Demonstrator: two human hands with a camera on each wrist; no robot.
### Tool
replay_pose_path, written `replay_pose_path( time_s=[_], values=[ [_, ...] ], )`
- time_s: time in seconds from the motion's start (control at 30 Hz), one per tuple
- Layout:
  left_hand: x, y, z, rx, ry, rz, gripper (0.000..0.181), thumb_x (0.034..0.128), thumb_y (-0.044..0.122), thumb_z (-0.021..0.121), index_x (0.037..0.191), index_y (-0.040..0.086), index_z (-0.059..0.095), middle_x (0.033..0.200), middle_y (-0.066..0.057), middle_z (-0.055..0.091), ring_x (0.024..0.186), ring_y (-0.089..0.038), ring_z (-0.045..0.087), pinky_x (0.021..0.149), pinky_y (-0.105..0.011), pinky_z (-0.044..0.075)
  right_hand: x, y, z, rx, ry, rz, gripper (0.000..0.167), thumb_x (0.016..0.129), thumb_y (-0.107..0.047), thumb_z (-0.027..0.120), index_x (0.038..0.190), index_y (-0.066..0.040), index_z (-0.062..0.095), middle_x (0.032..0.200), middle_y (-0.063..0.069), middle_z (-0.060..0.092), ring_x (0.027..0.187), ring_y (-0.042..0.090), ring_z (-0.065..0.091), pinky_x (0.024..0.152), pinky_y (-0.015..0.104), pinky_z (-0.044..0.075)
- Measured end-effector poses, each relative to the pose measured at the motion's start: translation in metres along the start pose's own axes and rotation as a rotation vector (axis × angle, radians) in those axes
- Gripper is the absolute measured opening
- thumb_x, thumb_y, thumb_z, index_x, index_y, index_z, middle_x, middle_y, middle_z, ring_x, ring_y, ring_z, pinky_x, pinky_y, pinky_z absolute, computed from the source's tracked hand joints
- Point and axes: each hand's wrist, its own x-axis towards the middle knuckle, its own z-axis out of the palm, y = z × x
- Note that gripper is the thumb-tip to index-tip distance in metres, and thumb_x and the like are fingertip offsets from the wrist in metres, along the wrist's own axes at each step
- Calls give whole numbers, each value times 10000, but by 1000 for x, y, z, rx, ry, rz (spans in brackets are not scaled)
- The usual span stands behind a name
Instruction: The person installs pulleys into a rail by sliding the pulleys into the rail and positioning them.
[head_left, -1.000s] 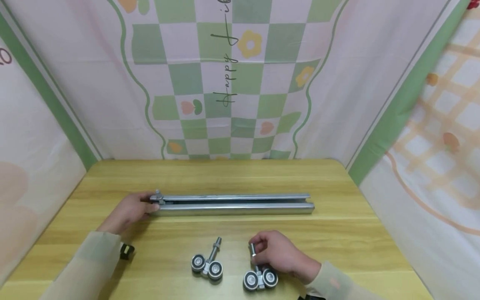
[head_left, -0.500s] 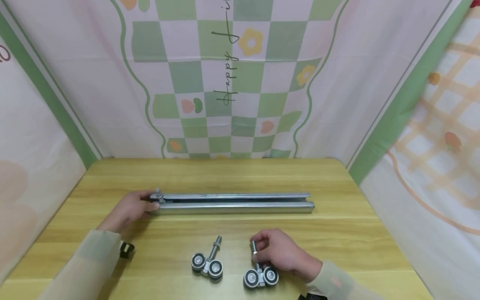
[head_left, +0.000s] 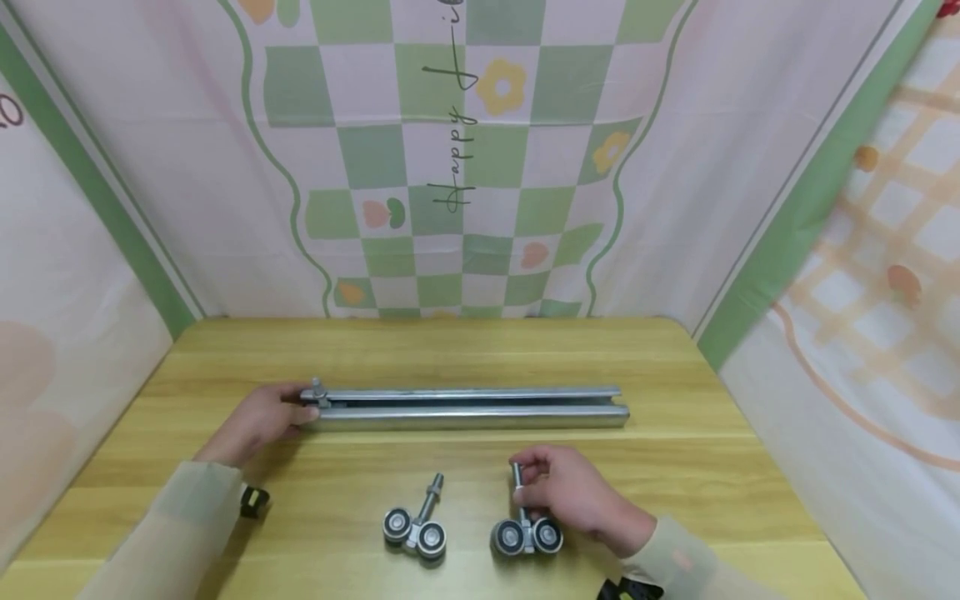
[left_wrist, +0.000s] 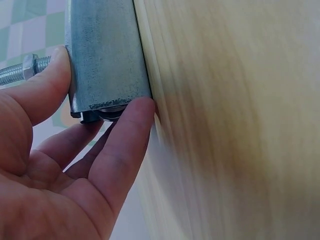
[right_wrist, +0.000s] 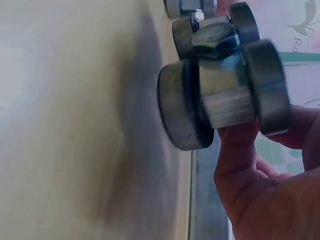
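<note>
My left hand grips the left end of a steel channel track lying slot-up on the table. In the left wrist view, the thumb lies on the track's edge beside a threaded bolt, while a finger touches the lower corner. A wheel shows partly inside the track's end. My right hand pinches the bolt of a roller trolley; in the right wrist view its wheels appear off the table. A second roller trolley lies to its left, bolt slanting away.
The wood-grain table has rounded far corners. Behind it hangs a green-and-white checked curtain, with more patterned cloth along the right side and pale cloth at the left.
My right hand has moved the held trolley slightly away from me and a little right. The left hand, the track and the other trolley stay where they were.
</note>
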Motion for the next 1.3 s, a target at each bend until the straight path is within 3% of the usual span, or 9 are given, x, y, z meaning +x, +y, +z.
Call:
replay_pose_path(
  time_s=[0.23, 0.63, 0.93, 1.3],
  values=[
    [1, -1, 1, 7, 1, -23, 628, 932, 184, 715, 1458, -33, 451, 1364, -244, 526, 1049, -277, 593, 841, -386, 554, 1, -5, -5, -16, 62, -15, 528, 806, 12, 745, 1278, 124, 538, 999, 172, 630, 731, 264, 650, 635, 370, 593],
    [0, -1, 0, 0, 1, -14, 629, 933, 188, 715, 1465, -18, 452, 1376, -235, 523, 1054, -273, 589, 838, -386, 556, -3, -19, -1, -292, 219, -101, 429, 814, 17, 757, 1217, 26, 610, 991, 35, 640, 717, 164, 635, 580, 296, 559],
    [-1, 1, 0, -15, -5, -19, 622, 937, 177, 711, 1465, -22, 450, 1374, -237, 523, 1054, -270, 592, 841, -380, 556, -8, -23, 0, -441, 231, -179, 344, 825, 12, 763, 1135, -21, 618, 995, 2, 654, 759, 110, 624, 604, 247, 554],
    [-2, 0, 2, -25, 0, -14, 614, 939, 161, 707, 1463, -28, 449, 1383, -241, 516, 1068, -277, 589, 842, -382, 558, -14, -22, -4, -486, 225, -243, 271, 835, 22, 754, 1048, -77, 619, 957, 0, 667, 807, 104, 656, 659, 211, 557]
  ],
)
